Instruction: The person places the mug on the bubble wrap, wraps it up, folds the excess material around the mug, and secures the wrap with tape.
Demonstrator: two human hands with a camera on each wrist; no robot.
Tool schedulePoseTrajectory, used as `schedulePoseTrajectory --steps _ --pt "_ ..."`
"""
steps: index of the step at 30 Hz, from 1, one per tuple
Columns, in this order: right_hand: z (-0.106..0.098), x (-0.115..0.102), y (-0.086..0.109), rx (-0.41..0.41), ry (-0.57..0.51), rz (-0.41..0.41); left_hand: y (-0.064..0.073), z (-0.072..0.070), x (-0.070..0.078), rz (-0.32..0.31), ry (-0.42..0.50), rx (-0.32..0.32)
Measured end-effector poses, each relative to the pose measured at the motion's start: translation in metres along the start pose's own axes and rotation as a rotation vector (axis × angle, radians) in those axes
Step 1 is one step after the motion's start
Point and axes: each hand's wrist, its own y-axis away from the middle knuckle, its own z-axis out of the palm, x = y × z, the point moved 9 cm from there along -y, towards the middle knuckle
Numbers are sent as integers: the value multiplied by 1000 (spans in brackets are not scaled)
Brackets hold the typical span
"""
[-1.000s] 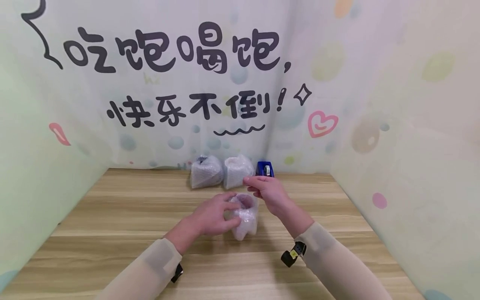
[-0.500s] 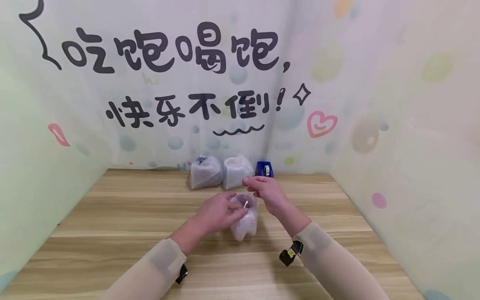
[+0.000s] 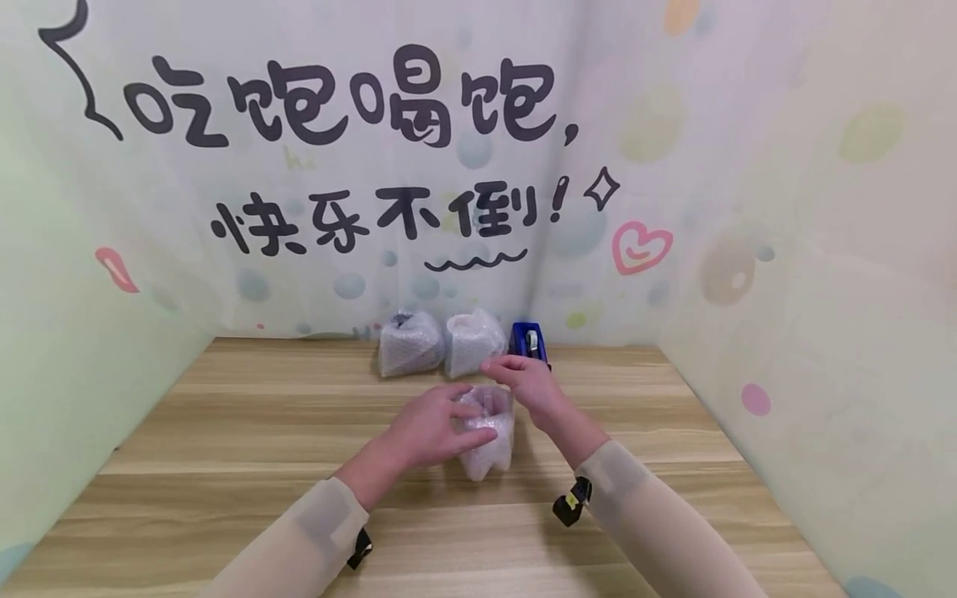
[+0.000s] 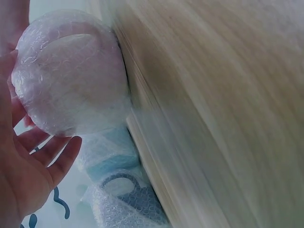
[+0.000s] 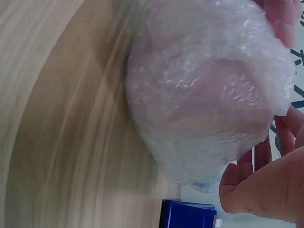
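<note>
A bubble-wrapped mug (image 3: 488, 453), pinkish through the wrap, stands on the wooden table in the head view. My left hand (image 3: 429, 428) holds its left side, thumb across the near side and fingers round the far side. Some left fingers (image 4: 64, 159) are spread off the wrap in the left wrist view. Above the mug's right rim, my right hand (image 3: 534, 389) keeps its thumb and index tips together. In the right wrist view, those fingertips meet the upper edge of the bubble wrap (image 5: 204, 95) and appear to pinch it; the exact contact is partly hidden.
Two more bubble-wrapped items (image 3: 411, 345) stand against the back wall, the right one (image 3: 473, 345) just behind the mug. A blue tape dispenser (image 3: 529, 339) sits to their right, partly behind my right hand. Walls enclose the table at the back and sides.
My left thumb has shifted over the wrap on the near side. The right hand has dipped slightly downward, fingertips still together. The wrapped mug stays in place.
</note>
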Motion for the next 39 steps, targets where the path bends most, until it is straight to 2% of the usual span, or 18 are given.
schedulePoseTrajectory --steps 11,26,31,35,37,39 --pt "5 7 -6 -10 59 -15 1 -5 4 37 -66 22" --pt "10 15 -8 6 128 -8 0 -5 4 28 -42 9" --pt "3 11 -6 64 195 3 0 -6 3 26 -33 15" --pt "-7 4 -6 121 180 -51 0 -5 1 15 -25 16" --pt "-9 -2 -6 105 173 -108 0 -4 1 10 -15 12" --pt "-7 -8 -6 44 211 -160 1 -4 1 7 -8 10"
